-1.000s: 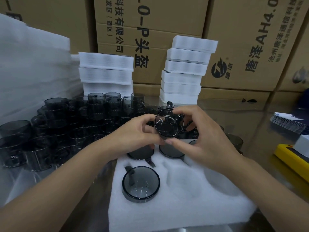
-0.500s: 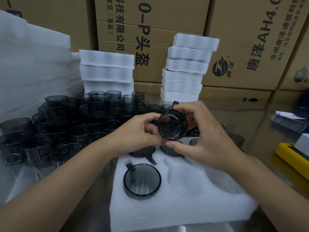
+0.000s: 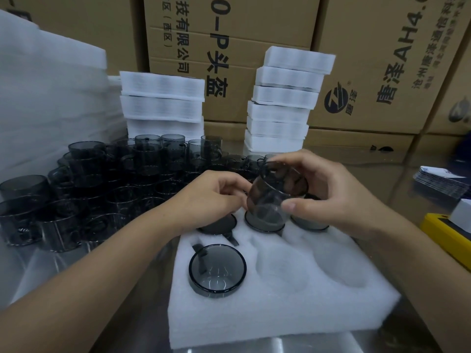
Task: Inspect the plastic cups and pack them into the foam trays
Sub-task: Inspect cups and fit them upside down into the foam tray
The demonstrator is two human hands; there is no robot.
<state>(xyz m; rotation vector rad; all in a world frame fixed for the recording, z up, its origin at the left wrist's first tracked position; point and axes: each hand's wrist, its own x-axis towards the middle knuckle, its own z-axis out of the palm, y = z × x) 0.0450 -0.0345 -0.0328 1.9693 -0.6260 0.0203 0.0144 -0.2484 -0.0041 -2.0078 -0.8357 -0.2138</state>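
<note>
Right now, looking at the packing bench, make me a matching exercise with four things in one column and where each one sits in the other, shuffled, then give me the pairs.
Things:
1. held cup
2. foam tray
3. yellow box
4. loose cups

Places:
A. at the right edge of the bench
B. crowded on the bench to the left
C. lifted above the tray between the left hand and right hand
D. flat on the bench nearest the person, with one cup in its front row

Pairs: 1-C, 2-D, 3-A, 4-B
</note>
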